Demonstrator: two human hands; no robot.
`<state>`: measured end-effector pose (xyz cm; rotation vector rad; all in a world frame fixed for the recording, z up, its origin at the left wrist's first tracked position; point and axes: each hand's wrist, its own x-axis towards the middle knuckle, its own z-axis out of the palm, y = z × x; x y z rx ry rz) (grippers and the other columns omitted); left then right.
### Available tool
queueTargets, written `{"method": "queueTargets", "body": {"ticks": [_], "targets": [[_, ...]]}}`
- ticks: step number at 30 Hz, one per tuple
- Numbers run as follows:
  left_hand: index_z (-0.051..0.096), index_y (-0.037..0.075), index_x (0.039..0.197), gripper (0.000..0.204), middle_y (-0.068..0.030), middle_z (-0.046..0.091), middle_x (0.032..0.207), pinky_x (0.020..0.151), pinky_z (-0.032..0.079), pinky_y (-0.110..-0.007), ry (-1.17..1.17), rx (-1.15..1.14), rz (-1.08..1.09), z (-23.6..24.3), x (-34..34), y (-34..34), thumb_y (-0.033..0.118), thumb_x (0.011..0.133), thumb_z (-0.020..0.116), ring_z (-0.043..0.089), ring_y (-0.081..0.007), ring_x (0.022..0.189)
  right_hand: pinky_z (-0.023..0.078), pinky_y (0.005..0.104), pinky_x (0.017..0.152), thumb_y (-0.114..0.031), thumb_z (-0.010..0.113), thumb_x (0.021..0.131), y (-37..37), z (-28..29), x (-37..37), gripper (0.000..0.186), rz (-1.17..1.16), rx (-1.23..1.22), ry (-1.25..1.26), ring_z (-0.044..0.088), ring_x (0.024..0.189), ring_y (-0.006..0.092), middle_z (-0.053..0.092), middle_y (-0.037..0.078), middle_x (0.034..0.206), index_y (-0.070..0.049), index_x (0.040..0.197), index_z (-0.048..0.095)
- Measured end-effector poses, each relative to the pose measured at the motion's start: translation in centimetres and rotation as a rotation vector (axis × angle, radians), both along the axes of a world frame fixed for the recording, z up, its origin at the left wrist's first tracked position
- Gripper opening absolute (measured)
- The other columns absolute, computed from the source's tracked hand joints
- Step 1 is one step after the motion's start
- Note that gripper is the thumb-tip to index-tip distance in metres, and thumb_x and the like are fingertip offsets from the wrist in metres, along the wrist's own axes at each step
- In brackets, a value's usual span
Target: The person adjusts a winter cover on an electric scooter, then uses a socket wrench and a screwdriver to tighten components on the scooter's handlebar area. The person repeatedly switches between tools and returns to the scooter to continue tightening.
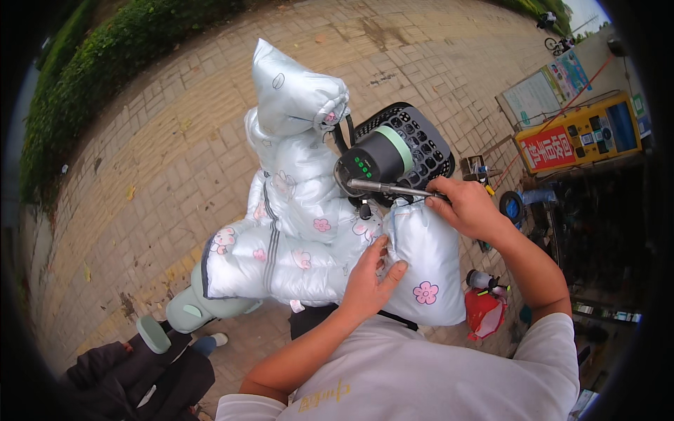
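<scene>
A scooter (196, 305) stands before me, draped with a pale silver padded windshield quilt (302, 231) that has pink flowers and rabbits. My right hand (467, 207) is closed round one end of a long silver metal hand tool (386, 187). The tool's far end lies over the scooter's dark dash (372, 165), which shows green lights; what it touches there I cannot tell. My left hand (372, 281) rests on the quilt beside its right handlebar sleeve (425, 270), fingers apart and holding nothing. A small black key fob (365, 209) hangs below the dash.
A black basket (421, 144) is fixed at the scooter's front. To the right are a yellow machine (579, 133), a small tire (512, 207), a red bag (484, 312) and a bottle (481, 279). A person in dark clothes (140, 379) is at lower left. Hedges (119, 56) border the paving.
</scene>
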<state>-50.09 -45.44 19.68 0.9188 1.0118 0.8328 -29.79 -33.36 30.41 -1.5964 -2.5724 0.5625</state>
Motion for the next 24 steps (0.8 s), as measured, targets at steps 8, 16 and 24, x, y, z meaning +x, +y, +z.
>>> {"method": "queueTargets", "body": {"ticks": [8, 16, 24], "targets": [[0.025, -0.016, 0.143, 0.089, -0.0367, 0.036, 0.142, 0.112, 0.032, -0.046, 0.332, 0.325, -0.063, 0.1, 2.6, -1.6, 0.039, 0.089, 0.068, 0.038, -0.0468, 0.133, 0.05, 0.0454, 0.065, -0.024, 0.067, 0.088, -3.4, -1.6, -1.7, 0.024, -0.189, 0.107, 0.04, 0.064, 0.08, 0.0362, 0.063, 0.014, 0.094, -0.007, 0.102, 0.059], [0.034, -0.011, 0.141, 0.081, -0.0321, 0.044, 0.137, 0.105, 0.039, -0.044, 0.278, 0.325, -0.062, -0.3, 2.3, -1.5, 0.037, 0.088, 0.07, 0.047, -0.042, 0.126, 0.048, 0.0459, 0.061, -0.024, 0.068, 0.088, -6.5, -3.4, -4.3, 0.025, -0.424, 0.165, 0.104, 0.062, 0.075, 0.0353, 0.06, 0.013, 0.092, -0.007, 0.102, 0.058], [0.063, -0.002, 0.119, 0.034, -0.0147, 0.068, 0.103, 0.08, 0.053, -0.034, 0.365, 0.664, 0.383, -3.9, -4.1, 12.2, 0.009, 0.087, 0.069, 0.065, -0.028, 0.093, 0.048, 0.0426, 0.063, -0.026, 0.069, 0.088, -4.9, -2.4, -2.2, 0.022, -0.323, 0.159, 0.089, 0.062, 0.076, 0.0332, 0.059, 0.01, 0.091, -0.009, 0.099, 0.06]]}}
